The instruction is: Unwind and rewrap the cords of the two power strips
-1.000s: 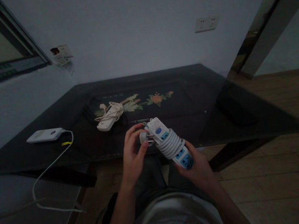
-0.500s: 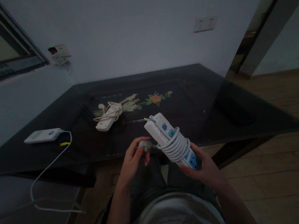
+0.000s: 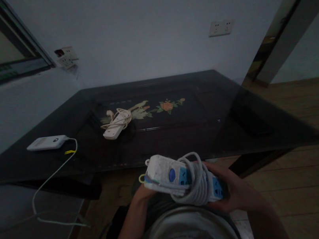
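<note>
Above my lap, by the table's front edge, a white power strip (image 3: 162, 169) with blue socket faces lies nearly level. Its thick white cord (image 3: 198, 187) is wound around its middle and right part in several loops. My right hand (image 3: 232, 188) grips the strip's right end, thumb and fingers on opposite sides. The strip's left end covers most of my left hand (image 3: 145, 193); its fingers and the cord's plug are hidden. A yellow-green loop (image 3: 141, 179) sticks out at that left end.
The dark table (image 3: 181, 144) bears a second white power strip (image 3: 115, 131) wrapped in thin cord. Left of it, a white device (image 3: 47, 143) trails a cable over the table's front edge. A dark flat object (image 3: 252, 121) lies at right. Wall sockets (image 3: 220, 27) are behind.
The power strip has come down towards my lap and turned from steeply slanted to nearly level. My left hand, which held the plug in sight, has gone behind the strip's left end.
</note>
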### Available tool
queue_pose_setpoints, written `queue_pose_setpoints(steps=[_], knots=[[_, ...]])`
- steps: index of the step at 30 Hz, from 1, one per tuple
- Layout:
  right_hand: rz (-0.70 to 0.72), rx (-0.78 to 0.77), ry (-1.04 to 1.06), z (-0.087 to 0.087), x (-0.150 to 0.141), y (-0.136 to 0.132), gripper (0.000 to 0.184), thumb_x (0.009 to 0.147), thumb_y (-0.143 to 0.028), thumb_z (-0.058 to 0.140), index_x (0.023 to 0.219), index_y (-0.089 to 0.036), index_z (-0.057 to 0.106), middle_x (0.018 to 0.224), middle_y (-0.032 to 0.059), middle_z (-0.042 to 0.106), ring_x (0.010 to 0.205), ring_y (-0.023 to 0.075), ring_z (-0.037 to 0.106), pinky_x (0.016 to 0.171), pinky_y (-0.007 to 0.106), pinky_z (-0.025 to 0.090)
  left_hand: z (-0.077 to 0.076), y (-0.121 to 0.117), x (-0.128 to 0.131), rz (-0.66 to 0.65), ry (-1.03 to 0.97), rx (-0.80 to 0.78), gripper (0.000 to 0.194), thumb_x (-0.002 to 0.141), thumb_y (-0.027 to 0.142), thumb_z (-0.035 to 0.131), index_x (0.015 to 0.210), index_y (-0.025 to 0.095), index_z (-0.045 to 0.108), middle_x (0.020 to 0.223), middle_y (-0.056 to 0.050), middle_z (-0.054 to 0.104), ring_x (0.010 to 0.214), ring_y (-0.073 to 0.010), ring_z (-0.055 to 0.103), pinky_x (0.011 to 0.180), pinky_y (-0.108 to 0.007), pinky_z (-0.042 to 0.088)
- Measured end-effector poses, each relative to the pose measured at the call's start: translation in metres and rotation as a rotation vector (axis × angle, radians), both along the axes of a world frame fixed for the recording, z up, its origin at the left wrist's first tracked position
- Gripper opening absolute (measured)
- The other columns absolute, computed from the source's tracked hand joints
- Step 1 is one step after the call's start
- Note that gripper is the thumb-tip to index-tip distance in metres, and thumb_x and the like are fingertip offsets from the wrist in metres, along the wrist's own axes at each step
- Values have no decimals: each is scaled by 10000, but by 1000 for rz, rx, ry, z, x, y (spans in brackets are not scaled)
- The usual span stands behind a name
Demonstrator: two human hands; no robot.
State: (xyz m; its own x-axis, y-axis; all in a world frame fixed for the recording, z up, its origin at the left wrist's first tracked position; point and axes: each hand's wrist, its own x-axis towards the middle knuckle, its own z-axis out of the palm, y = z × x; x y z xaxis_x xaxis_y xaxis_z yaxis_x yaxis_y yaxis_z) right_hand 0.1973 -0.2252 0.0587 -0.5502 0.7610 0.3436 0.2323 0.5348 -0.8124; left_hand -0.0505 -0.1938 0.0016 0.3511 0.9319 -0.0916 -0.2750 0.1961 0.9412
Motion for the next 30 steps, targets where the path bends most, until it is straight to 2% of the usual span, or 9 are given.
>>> queue_pose_setpoints(steps=[2,5,7,9,16,19,22,26,30], knots=[[42,27,-27,-1,0,-2,856,611,-207,752,1396,-226,413,1305,128,580,1159,292,585,965,389,482,4,6,4,-63,-105,-23,198,735,279,701,885,211,592,818,-17,656,755,-170,598,698,-281,463],[94,39,-75,-1,2,-2,892,585,-212,765,1400,-218,403,1313,140,573,1168,300,580,971,401,474,19,14,7,-221,-234,-43,357,717,277,739,1015,227,550,780,2,619,664,-139,570,618,-240,436],[107,38,-91,2,2,1,890,576,-219,772,1391,-219,415,1312,138,575,1165,298,582,974,401,471,31,18,5,-327,-195,-50,444,715,286,753,1107,202,562,779,-7,607,637,-122,555,593,-222,419],[120,28,-85,8,3,3,881,579,-215,767,1388,-223,419,1309,130,580,1155,287,591,972,389,473,44,22,1,-380,-101,-61,393,732,316,743,1069,155,622,779,-21,608,629,-109,544,587,-211,408],[134,-1,-167,25,14,5,821,615,-193,734,1381,-234,442,1283,113,605,1124,270,614,945,365,499,94,37,-20,-321,129,146,365,746,470,695,799,112,642,533,33,501,486,-80,437,489,-200,343],[11,-22,-204,18,27,7,766,627,-215,726,1352,-213,479,1248,126,626,1093,282,629,907,375,522,120,36,-31,-196,294,319,322,779,443,660,726,138,571,545,46,482,466,-65,396,463,-191,298],[-202,-53,-182,10,36,13,695,636,-242,719,1301,-184,525,1198,125,653,1049,280,650,871,371,541,140,24,-42,-138,602,491,256,826,394,612,780,142,610,626,34,512,546,-79,435,513,-192,326],[-463,-97,-41,16,35,23,656,643,-308,731,1252,-139,553,1109,129,693,963,270,680,805,345,567,145,2,-41,-343,886,594,251,897,369,524,955,178,676,642,29,563,595,-97,504,563,-186,357],[-469,-88,149,39,25,32,626,663,-337,749,1227,-137,565,1103,120,698,962,243,680,793,298,564,127,-12,-15,-545,870,561,286,941,336,446,1067,198,662,626,18,604,563,-100,540,536,-177,368]])
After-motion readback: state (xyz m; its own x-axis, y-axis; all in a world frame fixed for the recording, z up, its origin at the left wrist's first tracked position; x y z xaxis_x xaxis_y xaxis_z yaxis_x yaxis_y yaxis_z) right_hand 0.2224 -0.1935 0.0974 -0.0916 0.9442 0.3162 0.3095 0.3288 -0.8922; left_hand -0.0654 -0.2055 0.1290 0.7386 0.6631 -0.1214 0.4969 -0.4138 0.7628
